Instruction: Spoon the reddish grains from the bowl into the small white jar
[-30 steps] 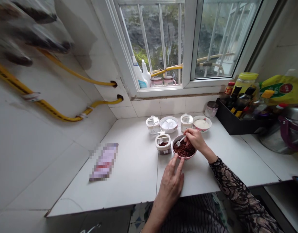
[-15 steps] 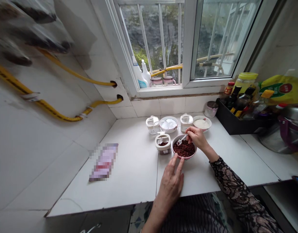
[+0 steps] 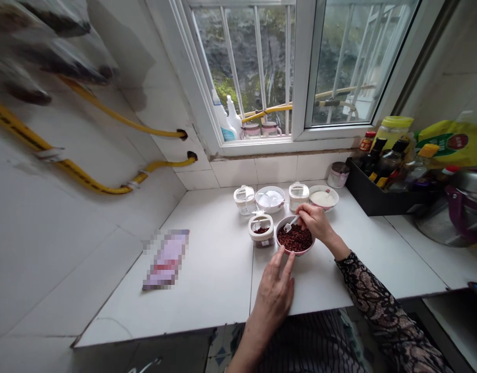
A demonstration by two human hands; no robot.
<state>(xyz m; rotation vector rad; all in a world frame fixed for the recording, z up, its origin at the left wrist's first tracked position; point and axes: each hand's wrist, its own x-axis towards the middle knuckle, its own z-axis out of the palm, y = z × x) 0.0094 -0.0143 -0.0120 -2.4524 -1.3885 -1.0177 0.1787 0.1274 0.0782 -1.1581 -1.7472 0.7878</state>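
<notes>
A bowl of dark red flakes (image 3: 295, 238) stands on the white tiled counter (image 3: 219, 269). My right hand (image 3: 314, 221) pinches a small white spoon (image 3: 288, 227), its scoop over the flakes. With fingers apart, my left hand (image 3: 276, 282) touches the bowl's near rim with its fingertips. Just left of the bowl is a clear jar with a white rim (image 3: 261, 230), with red flakes inside. Behind are a bowl of white powder (image 3: 270, 199), a bowl of pale grains (image 3: 324, 198) and two clear lidded jars (image 3: 244, 199), (image 3: 298, 196).
At the right, a black box (image 3: 382, 194) holds several bottles, beside a metal pot (image 3: 440, 223). A lidded jar (image 3: 338, 175) stands by the box. A blurred purple packet (image 3: 170, 259) lies at the left. Yellow hoses (image 3: 98, 184) run along the left wall.
</notes>
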